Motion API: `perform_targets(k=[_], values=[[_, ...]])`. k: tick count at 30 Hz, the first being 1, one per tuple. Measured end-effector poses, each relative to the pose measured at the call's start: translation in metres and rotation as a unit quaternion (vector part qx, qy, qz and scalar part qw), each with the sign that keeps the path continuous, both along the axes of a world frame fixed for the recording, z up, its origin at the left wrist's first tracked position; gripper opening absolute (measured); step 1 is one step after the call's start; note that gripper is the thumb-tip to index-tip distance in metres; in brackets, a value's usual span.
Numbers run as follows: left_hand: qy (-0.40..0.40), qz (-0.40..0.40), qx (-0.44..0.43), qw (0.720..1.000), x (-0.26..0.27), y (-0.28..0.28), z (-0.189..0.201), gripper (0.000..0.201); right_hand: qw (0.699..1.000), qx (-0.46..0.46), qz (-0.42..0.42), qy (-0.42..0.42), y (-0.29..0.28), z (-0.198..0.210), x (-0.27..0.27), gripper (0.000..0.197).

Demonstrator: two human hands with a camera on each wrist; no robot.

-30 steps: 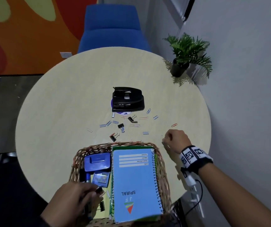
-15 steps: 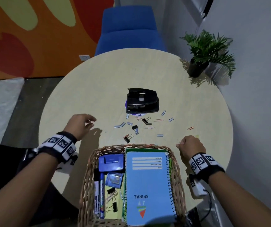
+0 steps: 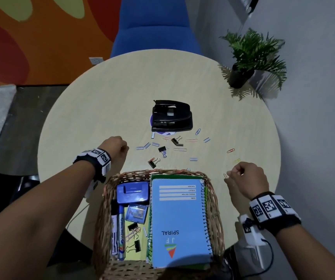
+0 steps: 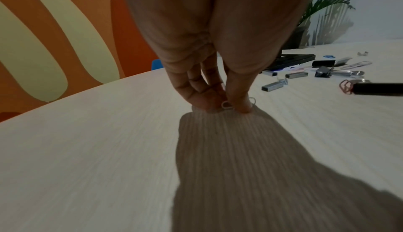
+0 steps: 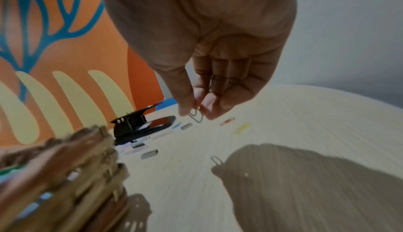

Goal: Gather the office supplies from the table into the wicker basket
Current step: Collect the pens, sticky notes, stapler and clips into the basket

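The wicker basket [image 3: 216,201] sits at the table's near edge, holding a blue spiral notebook [image 3: 179,221], a blue punch, markers and binder clips. My left hand [image 3: 122,150] is on the table left of the scattered clips and pinches a white paper clip [image 4: 227,105] against the tabletop. My right hand [image 3: 235,175], right of the basket and lifted off the table, pinches a dark paper clip [image 5: 196,115]. A black hole punch [image 3: 171,118] stands at the table's middle, with staple strips [image 3: 140,147], binder clips [image 3: 162,149] and paper clips [image 3: 231,150] strewn before it.
A potted plant [image 3: 249,57] stands at the far right of the round table [image 3: 101,98], by the grey wall. A blue chair [image 3: 154,27] is behind the table. A yellow paper clip [image 3: 237,160] lies just beyond my right hand.
My left hand left the basket, reached out over the table and came down on a paper clip. My right hand lifted a paper clip off the table. The view shifted left.
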State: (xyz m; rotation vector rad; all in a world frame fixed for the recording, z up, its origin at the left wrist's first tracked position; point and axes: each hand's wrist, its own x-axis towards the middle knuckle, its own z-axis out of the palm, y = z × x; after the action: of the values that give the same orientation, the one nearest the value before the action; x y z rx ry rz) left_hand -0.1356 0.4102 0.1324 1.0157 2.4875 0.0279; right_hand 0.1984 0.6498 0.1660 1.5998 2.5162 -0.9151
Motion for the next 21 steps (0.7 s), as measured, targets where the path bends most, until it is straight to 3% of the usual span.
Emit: perform_targets(k=[4,6,9,13,21], values=[[-0.021,0.034,-0.01,0.999,0.009,-0.003,0.02,0.02,0.996,-0.013,0.041,0.074,-0.022,0.025,-0.002,0.021],[-0.02,0.055,0.025,0.998,0.011,-0.01,0.042,0.012,0.99,-0.043,0.094,0.095,-0.044,0.038,-0.007,0.018],[0.015,0.074,0.12,0.99,0.024,-0.029,0.081,0.018,0.978,-0.079,0.174,0.083,-0.081,0.048,-0.014,0.014],[0.021,0.047,0.187,0.981,0.094,-0.068,0.118,0.011,0.962,-0.082,0.253,0.058,-0.11,0.043,-0.022,0.01],[-0.109,0.028,0.092,0.989,0.194,-0.133,0.067,0.018,0.913,-0.124,0.387,0.03,-0.159,0.049,-0.055,0.021]])
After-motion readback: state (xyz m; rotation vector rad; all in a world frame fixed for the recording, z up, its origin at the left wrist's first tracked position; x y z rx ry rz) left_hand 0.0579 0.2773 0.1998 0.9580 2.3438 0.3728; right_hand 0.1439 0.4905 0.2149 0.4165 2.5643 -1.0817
